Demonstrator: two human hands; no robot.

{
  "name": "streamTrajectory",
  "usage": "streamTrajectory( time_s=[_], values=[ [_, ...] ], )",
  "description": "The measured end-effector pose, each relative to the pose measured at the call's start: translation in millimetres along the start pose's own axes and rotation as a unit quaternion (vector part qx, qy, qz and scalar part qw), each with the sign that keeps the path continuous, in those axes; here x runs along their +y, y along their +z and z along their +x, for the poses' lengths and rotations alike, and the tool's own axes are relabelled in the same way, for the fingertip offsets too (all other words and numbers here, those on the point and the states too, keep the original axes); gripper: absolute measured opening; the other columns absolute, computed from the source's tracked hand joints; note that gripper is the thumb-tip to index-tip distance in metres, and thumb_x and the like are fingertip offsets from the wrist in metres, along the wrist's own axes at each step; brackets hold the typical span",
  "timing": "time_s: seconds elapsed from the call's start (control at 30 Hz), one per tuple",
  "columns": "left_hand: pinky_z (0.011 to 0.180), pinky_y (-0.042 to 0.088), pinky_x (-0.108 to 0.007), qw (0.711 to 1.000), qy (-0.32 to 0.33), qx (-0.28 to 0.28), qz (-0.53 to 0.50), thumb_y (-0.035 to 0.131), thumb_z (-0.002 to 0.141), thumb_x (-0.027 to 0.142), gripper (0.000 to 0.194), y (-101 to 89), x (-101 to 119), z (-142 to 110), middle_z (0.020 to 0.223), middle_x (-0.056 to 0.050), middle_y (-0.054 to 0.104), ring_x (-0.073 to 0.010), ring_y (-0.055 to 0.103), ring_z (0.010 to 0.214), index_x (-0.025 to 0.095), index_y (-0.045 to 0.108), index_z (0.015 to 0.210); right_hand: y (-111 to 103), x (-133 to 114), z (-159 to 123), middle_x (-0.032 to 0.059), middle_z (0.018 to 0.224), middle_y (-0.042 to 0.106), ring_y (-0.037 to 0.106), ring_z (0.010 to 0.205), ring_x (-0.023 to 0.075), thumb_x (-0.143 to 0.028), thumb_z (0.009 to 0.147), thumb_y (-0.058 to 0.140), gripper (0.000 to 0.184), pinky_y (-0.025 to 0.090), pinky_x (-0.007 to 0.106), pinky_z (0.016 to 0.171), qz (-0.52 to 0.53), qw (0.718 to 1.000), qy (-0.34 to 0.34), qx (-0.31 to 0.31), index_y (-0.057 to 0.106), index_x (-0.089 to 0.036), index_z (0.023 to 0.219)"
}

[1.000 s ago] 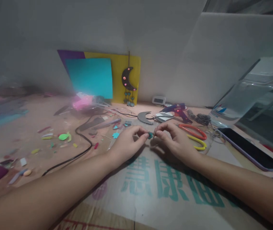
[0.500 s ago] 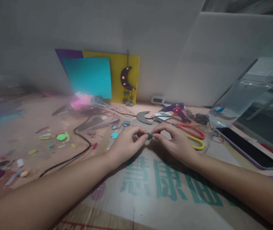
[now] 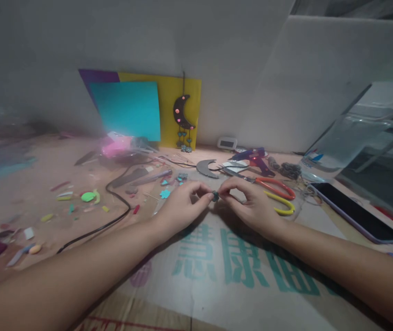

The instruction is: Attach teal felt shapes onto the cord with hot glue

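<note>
Between thumb and forefinger, my left hand (image 3: 190, 201) pinches a small dark teal piece (image 3: 215, 196), too small to make out in detail. My right hand (image 3: 248, 202) is closed in a pinch at the piece's right edge; what its fingertips grip, if anything, is hidden. Beyond the hands lies a grey crescent moon cutout (image 3: 206, 169). Left of them are a turquoise flower cutout (image 3: 164, 194) and several small teal and grey bits. Scissors (image 3: 279, 188) with one orange and one yellow handle rest behind my right hand.
A hot glue gun (image 3: 260, 163) lies at the back beside grey yarn (image 3: 290, 170). A phone (image 3: 357, 214) is at right. A black cable (image 3: 113, 220) crosses scraps at left. Coloured sheets (image 3: 127, 110) and a hanging moon ornament (image 3: 180, 112) stand against the wall.
My right fingertips have shifted slightly to the right, off the teal piece's face to its edge. My left hand keeps its pinch in the same place.
</note>
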State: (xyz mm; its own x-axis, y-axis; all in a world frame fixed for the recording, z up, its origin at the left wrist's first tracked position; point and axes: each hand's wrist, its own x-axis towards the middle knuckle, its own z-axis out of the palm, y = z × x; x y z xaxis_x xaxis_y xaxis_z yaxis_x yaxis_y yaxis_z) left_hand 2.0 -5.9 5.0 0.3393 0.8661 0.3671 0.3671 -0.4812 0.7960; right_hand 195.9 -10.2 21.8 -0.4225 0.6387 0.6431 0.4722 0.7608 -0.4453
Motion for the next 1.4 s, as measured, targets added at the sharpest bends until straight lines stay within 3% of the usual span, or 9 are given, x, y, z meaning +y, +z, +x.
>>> streamTrajectory(
  time_s=[0.37,0.97,1.17,1.4],
  values=[
    [0.078,0.046,-0.030,1.000,-0.014,0.007,-0.017,0.056,0.087,0.030,0.017,-1.7,1.2,2.0,0.088,-0.004,0.069,-0.0186,0.063,0.085,0.016,0.065,0.086,-3.0,2.0,-2.4,0.0035,0.084,0.065,0.060,0.080,0.0160,-0.014,0.087,0.059,0.004,0.047,0.029,0.076,-0.038,0.999,-0.024,0.004,0.058,-0.018,0.088],
    [0.075,0.046,-0.029,0.999,-0.009,-0.007,-0.037,0.056,0.088,0.029,0.016,-2.2,2.9,1.0,0.086,-0.004,0.068,-0.0173,0.062,0.083,0.016,0.065,0.084,0.3,-0.8,-1.3,0.0030,0.088,0.067,0.062,0.085,0.0166,-0.017,0.089,0.060,0.004,0.046,0.031,0.081,-0.012,1.000,-0.022,-0.019,0.062,-0.020,0.089],
    [0.077,0.045,-0.028,0.999,-0.020,0.003,-0.034,0.056,0.088,0.028,0.015,-2.5,5.5,1.7,0.085,-0.003,0.069,-0.0169,0.062,0.083,0.017,0.065,0.084,-2.6,-2.4,-1.6,0.0027,0.089,0.064,0.061,0.084,0.0161,-0.025,0.091,0.057,0.006,0.048,0.028,0.078,0.018,0.998,0.062,0.009,0.057,-0.019,0.093],
    [0.077,0.047,-0.029,1.000,-0.003,0.012,-0.018,0.055,0.088,0.029,0.016,-3.9,5.5,0.4,0.086,-0.003,0.070,-0.0174,0.063,0.083,0.017,0.066,0.086,-0.6,-1.0,4.0,0.0038,0.089,0.069,0.065,0.081,0.0175,-0.032,0.090,0.057,0.016,0.052,0.030,0.073,0.115,0.973,0.192,-0.058,0.063,-0.018,0.093]
  ],
)
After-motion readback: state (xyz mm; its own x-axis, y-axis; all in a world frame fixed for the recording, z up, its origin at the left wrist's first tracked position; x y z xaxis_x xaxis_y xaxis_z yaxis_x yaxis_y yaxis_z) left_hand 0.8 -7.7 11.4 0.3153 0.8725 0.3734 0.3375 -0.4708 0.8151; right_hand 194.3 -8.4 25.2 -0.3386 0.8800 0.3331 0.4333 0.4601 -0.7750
